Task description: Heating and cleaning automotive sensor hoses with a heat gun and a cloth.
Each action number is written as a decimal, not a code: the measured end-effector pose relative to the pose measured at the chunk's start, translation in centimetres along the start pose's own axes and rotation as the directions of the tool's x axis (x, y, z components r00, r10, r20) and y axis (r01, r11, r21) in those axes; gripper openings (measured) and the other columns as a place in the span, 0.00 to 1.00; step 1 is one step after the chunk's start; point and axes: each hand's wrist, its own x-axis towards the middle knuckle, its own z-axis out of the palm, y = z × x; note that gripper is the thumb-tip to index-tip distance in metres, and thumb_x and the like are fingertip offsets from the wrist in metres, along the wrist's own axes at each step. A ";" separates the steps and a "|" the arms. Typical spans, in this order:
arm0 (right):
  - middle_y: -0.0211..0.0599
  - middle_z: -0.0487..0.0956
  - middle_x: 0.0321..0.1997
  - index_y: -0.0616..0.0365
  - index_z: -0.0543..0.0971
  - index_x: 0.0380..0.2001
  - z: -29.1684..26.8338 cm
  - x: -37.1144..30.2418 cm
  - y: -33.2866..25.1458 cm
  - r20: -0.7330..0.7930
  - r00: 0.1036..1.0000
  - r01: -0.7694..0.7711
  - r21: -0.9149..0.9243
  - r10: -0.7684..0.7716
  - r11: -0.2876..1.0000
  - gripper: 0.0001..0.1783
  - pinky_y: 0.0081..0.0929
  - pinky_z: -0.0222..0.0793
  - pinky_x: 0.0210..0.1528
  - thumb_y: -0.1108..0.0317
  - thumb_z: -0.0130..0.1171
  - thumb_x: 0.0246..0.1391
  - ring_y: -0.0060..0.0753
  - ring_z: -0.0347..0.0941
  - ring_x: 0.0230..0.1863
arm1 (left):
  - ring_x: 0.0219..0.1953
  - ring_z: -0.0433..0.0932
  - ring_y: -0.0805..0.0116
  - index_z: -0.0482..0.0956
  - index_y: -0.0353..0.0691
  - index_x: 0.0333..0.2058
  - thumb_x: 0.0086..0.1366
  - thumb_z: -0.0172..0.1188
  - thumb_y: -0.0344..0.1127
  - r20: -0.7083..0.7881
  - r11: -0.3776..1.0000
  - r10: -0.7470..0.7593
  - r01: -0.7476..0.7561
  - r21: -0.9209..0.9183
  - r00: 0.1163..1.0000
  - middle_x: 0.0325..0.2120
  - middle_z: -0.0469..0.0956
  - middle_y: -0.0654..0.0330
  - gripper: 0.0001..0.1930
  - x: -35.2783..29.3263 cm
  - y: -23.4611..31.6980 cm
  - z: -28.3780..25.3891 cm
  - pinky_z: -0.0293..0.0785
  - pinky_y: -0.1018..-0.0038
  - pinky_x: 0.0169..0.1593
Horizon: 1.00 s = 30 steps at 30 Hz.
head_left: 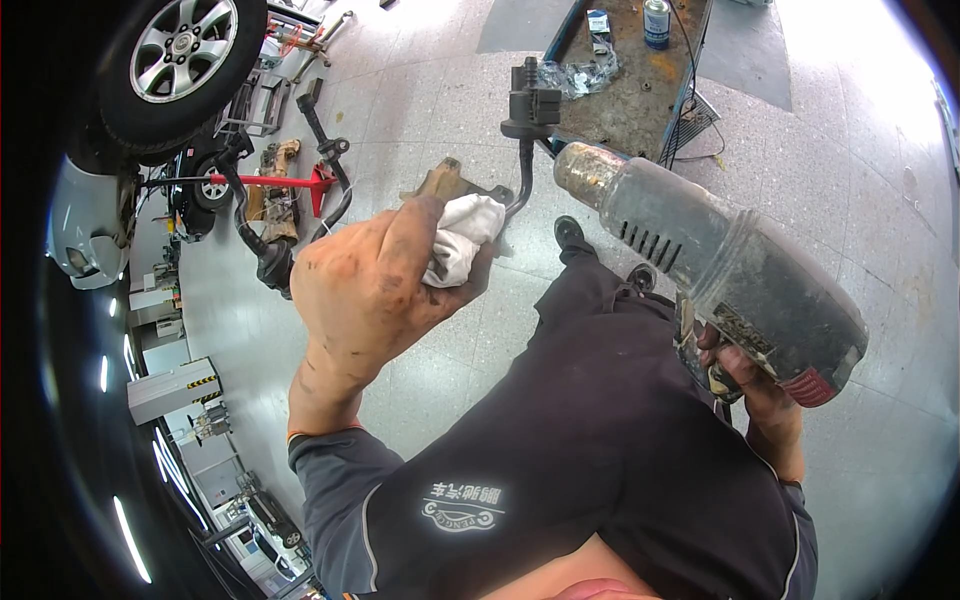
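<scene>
My left hand (375, 275) is closed round a crumpled white rag (465, 240), its fingers smudged with dark grime. Beside the rag shows a brownish bracket-like piece (440, 183). A thin black hose (524, 175) rises from there to a black plastic valve (532, 105). Bent black hoses (338, 170) with end fittings also show beyond the left side of this hand; whether they join the same part is hidden. My right hand (745, 375) grips the handle of a worn dark heat gun (720, 250). Its stained metal nozzle (582, 172) points toward the valve and hose, apart from them.
A blue-edged, stained metal workbench (630, 95) stands ahead, bearing a blue spray can (656, 25) and clear plastic wrap (590, 75). At far left are a car wheel (185, 50), a silver bumper (88, 220) and a red stand (318, 185). Tiled floor (400, 120) lies below.
</scene>
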 end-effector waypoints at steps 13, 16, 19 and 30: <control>0.46 0.75 0.28 0.67 0.71 0.44 0.6 0.2 1.5 -0.097 0.990 -0.065 0.301 0.098 0.952 0.24 0.27 0.71 0.26 0.61 0.63 0.48 0.33 0.73 0.24 | 0.16 0.76 0.67 0.77 0.38 0.30 0.40 0.72 0.45 -0.126 0.995 -0.017 0.005 -0.102 0.992 0.16 0.75 0.61 0.21 -0.4 -0.7 0.6 0.70 0.75 0.21; 0.47 0.75 0.26 0.69 0.70 0.44 0.0 1.0 1.4 -0.027 0.994 -0.079 0.518 0.109 0.852 0.26 0.27 0.71 0.23 0.61 0.63 0.45 0.34 0.73 0.22 | 0.15 0.75 0.68 0.77 0.39 0.29 0.40 0.71 0.46 -0.175 0.988 -0.012 -0.015 -0.153 0.985 0.15 0.74 0.62 0.21 -0.8 -1.3 0.8 0.70 0.76 0.20; 0.48 0.75 0.25 0.70 0.71 0.43 -1.0 0.8 2.1 0.042 0.990 -0.131 0.592 0.132 0.795 0.28 0.27 0.71 0.23 0.60 0.64 0.43 0.35 0.73 0.21 | 0.14 0.74 0.68 0.77 0.38 0.29 0.38 0.72 0.46 -0.188 0.982 -0.021 -0.015 -0.189 0.982 0.14 0.73 0.61 0.22 -1.3 -1.7 0.9 0.69 0.76 0.20; 0.53 0.75 0.23 0.74 0.73 0.37 -1.8 1.8 2.6 0.159 0.973 -0.226 0.794 0.166 0.565 0.28 0.31 0.72 0.19 0.59 0.64 0.38 0.40 0.74 0.17 | 0.16 0.73 0.67 0.78 0.36 0.28 0.39 0.63 0.59 -0.339 0.966 -0.114 0.024 -0.258 0.934 0.16 0.75 0.62 0.28 -2.8 -2.5 1.5 0.66 0.75 0.24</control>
